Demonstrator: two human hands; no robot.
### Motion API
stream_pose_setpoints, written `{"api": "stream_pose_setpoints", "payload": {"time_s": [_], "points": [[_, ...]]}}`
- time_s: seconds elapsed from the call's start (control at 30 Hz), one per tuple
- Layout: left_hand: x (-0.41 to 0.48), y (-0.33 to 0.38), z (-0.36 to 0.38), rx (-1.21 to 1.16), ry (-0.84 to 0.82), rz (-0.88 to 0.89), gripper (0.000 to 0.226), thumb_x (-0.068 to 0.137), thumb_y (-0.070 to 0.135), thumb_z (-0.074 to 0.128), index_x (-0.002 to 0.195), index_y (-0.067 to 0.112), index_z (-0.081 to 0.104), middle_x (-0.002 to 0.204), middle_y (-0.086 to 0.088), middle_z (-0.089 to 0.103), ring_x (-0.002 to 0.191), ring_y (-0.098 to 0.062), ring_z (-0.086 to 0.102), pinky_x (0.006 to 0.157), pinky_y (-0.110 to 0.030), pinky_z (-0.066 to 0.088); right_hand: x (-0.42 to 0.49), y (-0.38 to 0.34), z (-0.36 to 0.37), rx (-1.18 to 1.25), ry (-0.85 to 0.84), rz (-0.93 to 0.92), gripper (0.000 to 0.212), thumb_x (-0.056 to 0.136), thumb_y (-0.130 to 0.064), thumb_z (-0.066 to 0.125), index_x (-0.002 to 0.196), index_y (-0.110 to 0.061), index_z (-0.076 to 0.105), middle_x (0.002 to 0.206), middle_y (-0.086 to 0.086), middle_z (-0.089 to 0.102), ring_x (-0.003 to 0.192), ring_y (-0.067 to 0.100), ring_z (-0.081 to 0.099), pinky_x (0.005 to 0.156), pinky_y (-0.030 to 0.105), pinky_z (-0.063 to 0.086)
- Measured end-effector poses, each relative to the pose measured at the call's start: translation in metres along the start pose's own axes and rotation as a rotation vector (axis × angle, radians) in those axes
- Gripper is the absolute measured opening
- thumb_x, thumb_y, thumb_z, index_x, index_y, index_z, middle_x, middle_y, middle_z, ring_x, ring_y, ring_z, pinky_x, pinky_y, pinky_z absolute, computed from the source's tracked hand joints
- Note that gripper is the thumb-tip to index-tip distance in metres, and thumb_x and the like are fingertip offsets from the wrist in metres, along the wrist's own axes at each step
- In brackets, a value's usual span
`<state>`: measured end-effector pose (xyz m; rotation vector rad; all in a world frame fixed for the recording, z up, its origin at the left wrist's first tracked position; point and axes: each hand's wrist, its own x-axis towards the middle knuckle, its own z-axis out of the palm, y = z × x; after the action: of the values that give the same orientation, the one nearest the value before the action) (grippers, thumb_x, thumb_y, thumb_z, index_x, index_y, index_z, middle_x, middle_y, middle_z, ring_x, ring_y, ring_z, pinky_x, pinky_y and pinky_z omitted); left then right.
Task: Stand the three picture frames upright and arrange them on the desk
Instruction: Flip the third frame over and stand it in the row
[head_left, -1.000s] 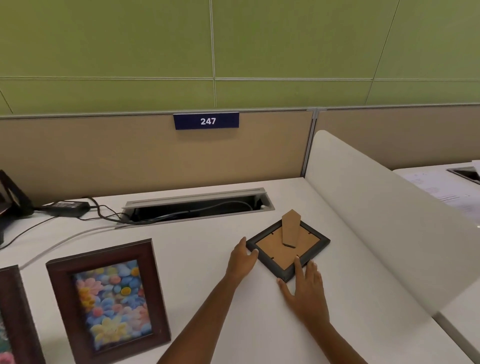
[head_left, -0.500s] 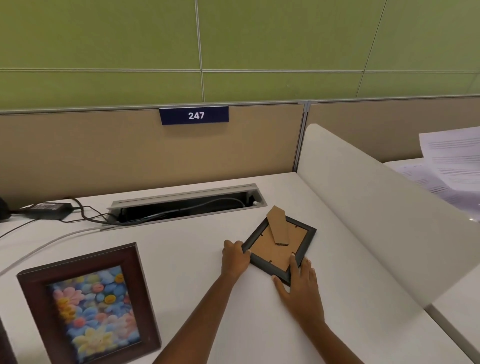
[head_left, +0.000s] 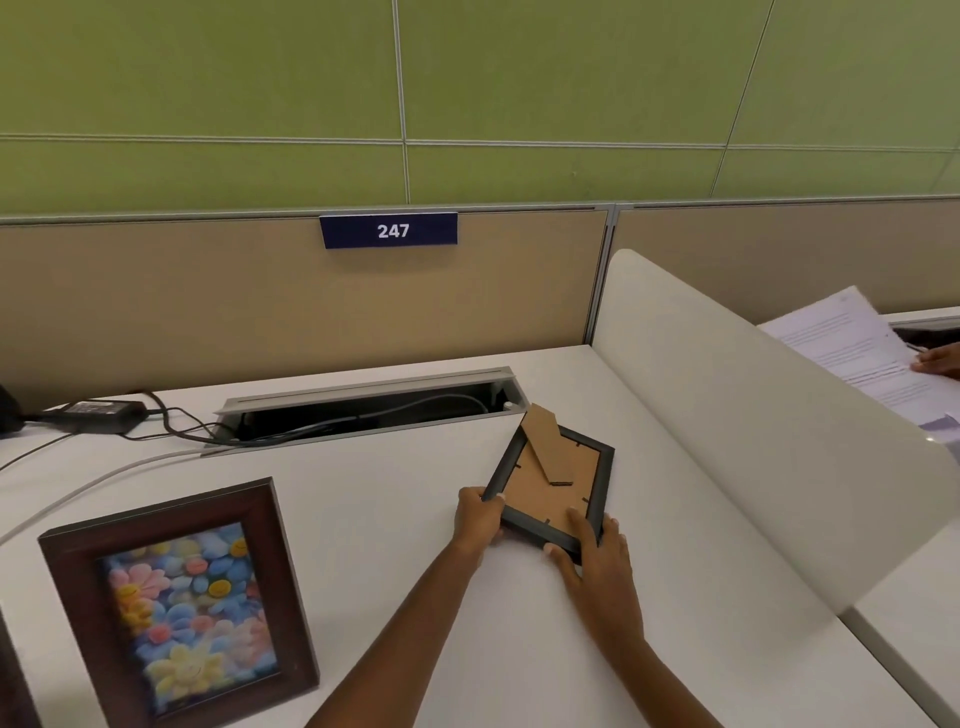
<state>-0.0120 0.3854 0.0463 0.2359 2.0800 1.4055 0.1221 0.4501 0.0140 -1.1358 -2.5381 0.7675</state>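
Note:
A small black picture frame (head_left: 556, 480) is tilted up off the white desk (head_left: 395, 509), its brown cardboard back and folded-out stand facing me. My left hand (head_left: 478, 519) grips its left edge and my right hand (head_left: 592, 556) grips its near corner. A dark brown frame with a colourful flower picture (head_left: 182, 608) stands upright at the near left. The edge of another dark frame (head_left: 13, 680) shows at the far left border, mostly cut off.
A white divider panel (head_left: 753, 415) runs along the desk's right side. An open cable tray (head_left: 363, 410) with wires lies at the back, and a black power adapter (head_left: 101, 410) with cords sits back left. Beyond the divider another person's hand (head_left: 940, 361) holds papers.
Both hands closed on the black frame, which lay flat, and lifted its near edge up while turning it. The view shifted, so the brown frames moved left.

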Motion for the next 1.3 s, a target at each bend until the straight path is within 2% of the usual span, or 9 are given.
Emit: {"api": "stream_pose_setpoints", "payload": {"time_s": [0.1, 0.23, 0.5, 0.63, 0.73, 0.9, 1.0, 1.13, 1.3], "points": [[-0.006, 0.003, -0.003, -0.14, -0.01, -0.034, 0.034, 0.093, 0.009, 0.049, 0.124, -0.003, 0.043, 0.123, -0.021, 0.052, 0.09, -0.022, 0.054, 0.057, -0.018, 0.049, -0.003, -0.001, -0.005, 0.136, 0.034, -0.011, 0.06, 0.086, -0.043, 0.05, 0.138, -0.023, 0.03, 0.152, 0.015, 0.02, 0.14, 0.03, 0.022, 0.112, 0.041, 0.028], [-0.019, 0.012, -0.012, -0.333, -0.081, -0.062, 0.029, 0.093, 0.004, 0.048, 0.12, -0.008, 0.048, 0.096, -0.014, 0.053, 0.074, -0.016, 0.054, 0.045, -0.012, 0.05, -0.008, 0.004, -0.011, 0.372, 0.088, -0.067, 0.061, 0.082, -0.021, 0.063, 0.136, -0.014, 0.035, 0.147, 0.013, 0.028, 0.135, 0.027, 0.03, 0.107, 0.03, 0.03], [-0.054, 0.035, -0.032, -0.523, -0.151, -0.105, 0.005, 0.09, 0.003, 0.052, 0.087, -0.001, 0.053, 0.079, -0.011, 0.054, 0.076, -0.019, 0.056, 0.06, -0.022, 0.051, -0.014, 0.009, -0.029, 0.481, 0.308, -0.185, 0.05, 0.08, 0.012, 0.055, 0.126, -0.003, 0.045, 0.136, 0.024, 0.042, 0.127, 0.034, 0.04, 0.103, 0.044, 0.041], [-0.076, 0.042, -0.041, -0.583, -0.196, -0.08, 0.005, 0.089, 0.003, 0.054, 0.084, 0.0, 0.055, 0.081, -0.013, 0.055, 0.084, -0.023, 0.056, 0.078, -0.03, 0.05, -0.012, 0.006, -0.049, 0.48, 0.331, -0.185, 0.036, 0.081, 0.01, 0.054, 0.116, 0.0, 0.054, 0.13, 0.025, 0.047, 0.124, 0.036, 0.043, 0.101, 0.034, 0.037], [-0.087, 0.047, -0.05, -0.632, -0.221, -0.044, 0.011, 0.088, 0.007, 0.056, 0.078, 0.005, 0.055, 0.081, -0.013, 0.055, 0.075, -0.019, 0.056, 0.071, -0.026, 0.054, -0.017, 0.004, -0.062, 0.526, 0.329, -0.242, 0.026, 0.083, 0.005, 0.053, 0.108, -0.001, 0.059, 0.122, 0.02, 0.057, 0.123, 0.031, 0.046, 0.102, 0.029, 0.033], [-0.101, 0.058, -0.069, -0.659, -0.289, -0.022, 0.022, 0.093, 0.023, 0.049, 0.087, 0.002, 0.053, 0.078, -0.012, 0.054, 0.069, -0.018, 0.055, 0.062, -0.025, 0.053, -0.028, -0.021, -0.079, 0.65, 0.392, -0.345, 0.014, 0.082, -0.007, 0.055, 0.091, -0.018, 0.056, 0.09, 0.007, 0.06, 0.088, -0.016, 0.052, 0.079, -0.001, 0.038], [-0.107, 0.06, -0.082, -0.525, -0.331, -0.006, 0.049, 0.094, 0.045, 0.036, 0.089, 0.0, 0.053, 0.078, -0.013, 0.054, 0.071, -0.02, 0.053, 0.069, -0.029, 0.049, -0.026, -0.027, -0.086, 0.709, 0.369, -0.349, 0.016, 0.078, -0.016, 0.049, 0.093, -0.014, 0.054, 0.087, 0.01, 0.06, 0.079, 0.002, 0.055, 0.066, 0.003, 0.041], [-0.11, 0.045, -0.097, -0.289, -0.365, 0.004, 0.083, 0.087, 0.066, 0.009, 0.094, 0.002, 0.06, 0.088, -0.009, 0.056, 0.082, -0.019, 0.051, 0.076, -0.031, 0.046, -0.029, -0.034, -0.086, 0.845, 0.269, -0.337, 0.008, 0.084, -0.011, 0.051, 0.09, -0.014, 0.052, 0.084, -0.002, 0.061, 0.078, -0.001, 0.061, 0.059, 0.007, 0.048], [-0.115, 0.02, -0.099, -0.101, -0.303, -0.007, 0.09, 0.086, 0.063, -0.003, 0.124, 0.004, 0.053, 0.131, -0.016, 0.05, 0.129, -0.03, 0.039, 0.108, -0.041, 0.031, -0.035, -0.051, -0.078, 1.006, 0.145, -0.282, 0.012, 0.09, -0.002, 0.045, 0.1, -0.007, 0.05, 0.092, -0.002, 0.06, 0.086, 0.01, 0.06, 0.061, 0.01, 0.054]]}}
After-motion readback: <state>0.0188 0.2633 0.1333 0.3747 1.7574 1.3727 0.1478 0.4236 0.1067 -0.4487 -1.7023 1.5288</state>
